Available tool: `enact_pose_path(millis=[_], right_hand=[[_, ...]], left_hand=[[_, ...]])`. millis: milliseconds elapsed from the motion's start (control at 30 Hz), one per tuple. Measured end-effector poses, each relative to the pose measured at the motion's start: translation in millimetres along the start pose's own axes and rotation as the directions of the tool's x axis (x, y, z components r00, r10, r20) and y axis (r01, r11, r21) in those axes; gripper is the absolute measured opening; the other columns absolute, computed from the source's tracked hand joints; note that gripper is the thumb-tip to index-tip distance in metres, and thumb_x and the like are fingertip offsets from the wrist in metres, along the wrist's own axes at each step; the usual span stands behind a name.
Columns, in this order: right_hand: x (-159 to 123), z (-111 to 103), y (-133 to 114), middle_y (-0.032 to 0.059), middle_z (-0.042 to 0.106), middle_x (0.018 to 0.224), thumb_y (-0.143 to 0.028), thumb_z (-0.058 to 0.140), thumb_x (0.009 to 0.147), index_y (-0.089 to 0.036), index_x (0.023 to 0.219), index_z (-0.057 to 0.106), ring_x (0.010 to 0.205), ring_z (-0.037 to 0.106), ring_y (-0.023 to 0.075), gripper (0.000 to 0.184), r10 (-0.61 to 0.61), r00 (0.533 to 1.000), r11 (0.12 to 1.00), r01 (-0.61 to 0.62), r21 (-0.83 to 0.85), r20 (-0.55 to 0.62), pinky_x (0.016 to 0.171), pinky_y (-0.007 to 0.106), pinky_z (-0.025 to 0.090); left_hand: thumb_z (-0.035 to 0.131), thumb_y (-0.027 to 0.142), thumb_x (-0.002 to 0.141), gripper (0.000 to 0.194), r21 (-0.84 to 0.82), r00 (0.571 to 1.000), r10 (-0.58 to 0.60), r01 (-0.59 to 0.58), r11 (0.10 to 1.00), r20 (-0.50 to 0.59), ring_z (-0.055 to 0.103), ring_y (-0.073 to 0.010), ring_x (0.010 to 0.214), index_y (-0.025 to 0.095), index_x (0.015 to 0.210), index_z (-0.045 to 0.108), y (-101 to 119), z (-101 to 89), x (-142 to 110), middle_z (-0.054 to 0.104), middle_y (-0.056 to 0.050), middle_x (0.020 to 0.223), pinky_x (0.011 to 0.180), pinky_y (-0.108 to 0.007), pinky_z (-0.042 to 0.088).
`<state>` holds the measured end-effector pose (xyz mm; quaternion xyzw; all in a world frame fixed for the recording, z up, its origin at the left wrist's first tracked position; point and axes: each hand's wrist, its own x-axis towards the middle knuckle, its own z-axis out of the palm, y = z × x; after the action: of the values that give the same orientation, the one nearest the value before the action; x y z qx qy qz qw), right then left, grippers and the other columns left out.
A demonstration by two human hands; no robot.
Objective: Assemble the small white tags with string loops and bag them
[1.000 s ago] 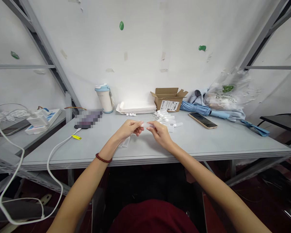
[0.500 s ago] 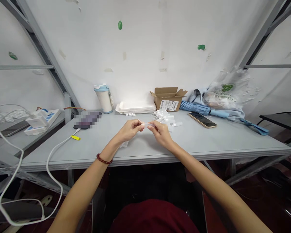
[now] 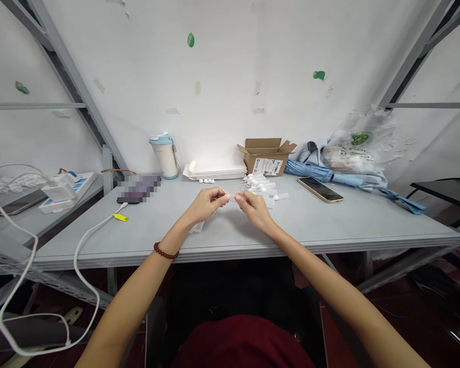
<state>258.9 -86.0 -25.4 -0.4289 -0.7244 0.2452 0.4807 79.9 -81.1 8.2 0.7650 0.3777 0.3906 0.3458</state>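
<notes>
Over the front of the table, my left hand (image 3: 208, 205) and my right hand (image 3: 256, 209) meet fingertip to fingertip. Both are closed in a pinch on a small translucent plastic bottle (image 3: 232, 198), mostly covered by the fingers. Just beyond my right hand lies a pile of similar clear bottles (image 3: 261, 186) with white caps, some with thin needle-like tips. A few more clear bottles (image 3: 197, 227) lie under my left wrist, partly hidden. Several small white caps (image 3: 206, 181) sit farther back on the table.
Along the wall stand a tumbler (image 3: 165, 157), a stack of white trays (image 3: 216, 170) and an open cardboard box (image 3: 267, 159). A phone (image 3: 320, 189), a folded blue umbrella (image 3: 343, 178) and a plastic bag (image 3: 362, 143) lie right. A white cable (image 3: 85, 236) hangs over the left edge.
The fingertips of both hands have come slightly closer together, and less of the bottle shows between them. The things on the table have not moved.
</notes>
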Motion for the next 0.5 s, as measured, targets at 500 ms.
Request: enact_pose_path(millis=[500], right_hand=[[26, -50, 32, 0.0088, 0.069, 0.093, -0.034, 0.046, 0.085, -0.016, 0.101, 0.067, 0.076, 0.058, 0.0194, 0.032, -0.096, 0.970, 0.955, 0.026, -0.296, -0.224, 0.075, 0.032, 0.044]], left_hand=[[0.062, 0.031, 0.069, 0.018, -0.211, 0.924, -0.224, 0.162, 0.964, -0.311, 0.054, -0.0125, 0.065, 0.014, 0.076, 0.065, -16, -2.7, 10, 0.063, -0.004, 0.074, 0.055, -0.024, 0.044]])
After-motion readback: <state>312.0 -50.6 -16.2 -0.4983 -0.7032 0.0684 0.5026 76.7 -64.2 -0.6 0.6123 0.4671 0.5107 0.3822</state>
